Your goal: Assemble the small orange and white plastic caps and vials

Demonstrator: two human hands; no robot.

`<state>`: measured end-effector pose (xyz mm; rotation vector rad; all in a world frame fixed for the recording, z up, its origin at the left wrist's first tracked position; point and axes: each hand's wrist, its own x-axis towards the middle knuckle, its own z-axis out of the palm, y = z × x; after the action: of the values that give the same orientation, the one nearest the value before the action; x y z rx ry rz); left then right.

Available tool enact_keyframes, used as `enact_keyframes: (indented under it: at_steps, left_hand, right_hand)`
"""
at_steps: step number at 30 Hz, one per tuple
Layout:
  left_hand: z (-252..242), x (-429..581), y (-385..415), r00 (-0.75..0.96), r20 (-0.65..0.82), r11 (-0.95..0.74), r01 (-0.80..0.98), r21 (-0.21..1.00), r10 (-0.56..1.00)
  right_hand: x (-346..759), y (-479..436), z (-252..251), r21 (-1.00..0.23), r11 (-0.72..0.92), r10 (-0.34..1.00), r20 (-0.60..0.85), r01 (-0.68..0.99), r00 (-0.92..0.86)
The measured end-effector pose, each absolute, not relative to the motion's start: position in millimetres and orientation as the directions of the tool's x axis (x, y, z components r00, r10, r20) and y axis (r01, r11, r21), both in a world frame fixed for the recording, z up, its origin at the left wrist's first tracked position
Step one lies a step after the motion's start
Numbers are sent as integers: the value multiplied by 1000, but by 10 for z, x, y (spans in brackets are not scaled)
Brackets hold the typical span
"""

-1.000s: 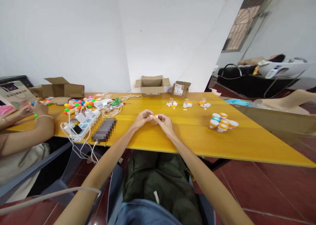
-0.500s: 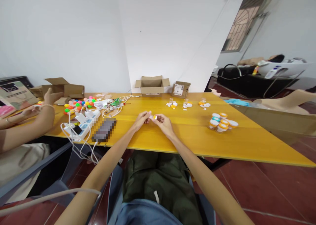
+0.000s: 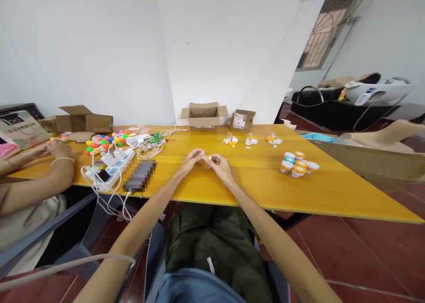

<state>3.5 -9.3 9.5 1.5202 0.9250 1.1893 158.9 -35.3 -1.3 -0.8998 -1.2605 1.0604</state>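
Note:
My left hand (image 3: 191, 161) and my right hand (image 3: 221, 165) meet above the middle of the table, both closed with fingertips pinched together. Between them is a small orange-and-white plastic piece (image 3: 209, 157), mostly covered by the fingers, so its exact kind does not show. To the right stands a cluster of small clear jars (image 3: 298, 172) with orange, white and teal lids. Farther back lie three small heaps of white and orange parts: a left heap (image 3: 231, 141), a middle heap (image 3: 251, 141) and a right heap (image 3: 274, 140).
An open cardboard box (image 3: 204, 122) and a smaller box (image 3: 242, 120) stand against the wall. Left are a power strip (image 3: 116, 172) with cables, a pixelated dark device (image 3: 141, 175) and colourful balls (image 3: 106, 140). A co-worker's hands (image 3: 56, 148) work at the far left.
My hands have drawn slightly closer, and less of the small orange-and-white piece shows. The co-worker's raised hand has come down to the other hand.

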Motion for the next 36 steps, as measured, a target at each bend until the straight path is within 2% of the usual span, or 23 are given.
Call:
enact_keyframes:
  at_steps: [4, 11, 15, 19, 25, 31, 36]
  left_hand:
    - [82, 43, -93, 219, 217, -245, 110, 963, 951]
    - [132, 52, -138, 270, 304, -322, 22, 947, 914]
    - [87, 54, -98, 206, 266, -283, 57, 957, 942]
    - [52, 44, -69, 222, 239, -266, 97, 959, 945]
    - [109, 55, -110, 241, 360, -376, 18, 927, 901]
    - [100, 70, -120, 252, 252, -281, 85, 956, 934]
    - [108, 61, -133, 291, 243, -269, 55, 961, 925]
  right_hand:
    - [1584, -330, -42, -944, 308, 951, 310, -122, 3]
    - [1617, -352, -27, -959, 246, 969, 247, -142, 8]
    - [1609, -323, -59, -954, 274, 961, 276, -124, -2]
    - [1615, -281, -113, -946, 305, 951, 308, -111, -12]
    - [1625, -285, -122, -948, 292, 956, 292, -129, 13]
    - [1616, -262, -144, -933, 346, 937, 348, -101, -3]
    - [1634, -255, -161, -933, 347, 936, 351, -96, -25]
